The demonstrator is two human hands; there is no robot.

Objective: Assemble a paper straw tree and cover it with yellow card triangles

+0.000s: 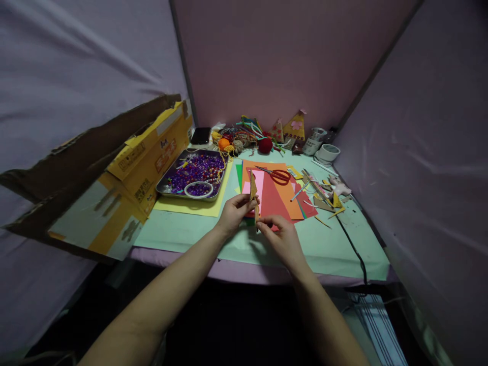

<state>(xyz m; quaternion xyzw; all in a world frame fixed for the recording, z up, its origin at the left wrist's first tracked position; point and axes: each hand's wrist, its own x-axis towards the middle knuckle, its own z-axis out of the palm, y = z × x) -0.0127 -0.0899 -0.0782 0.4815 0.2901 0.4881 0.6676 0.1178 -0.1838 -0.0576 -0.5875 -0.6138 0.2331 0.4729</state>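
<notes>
Pale green covering (335, 254) spreads over the table between plain cloth walls, and in the head view the left hand (233, 214) pinches a narrow-looking cardboard piece (253, 189) above the near edge of the coloured sheets (272, 201), while the right hand (282, 236) grips its lower end. Two cardboard triangles at the back, one with a pink flower (296, 125), look finished; the held piece shows no decoration, so its work seems only partly done. Purple beads (198, 166) fill a metal tray (177, 195), but the yellow carton's (141, 168) contents cannot be made out.
</notes>
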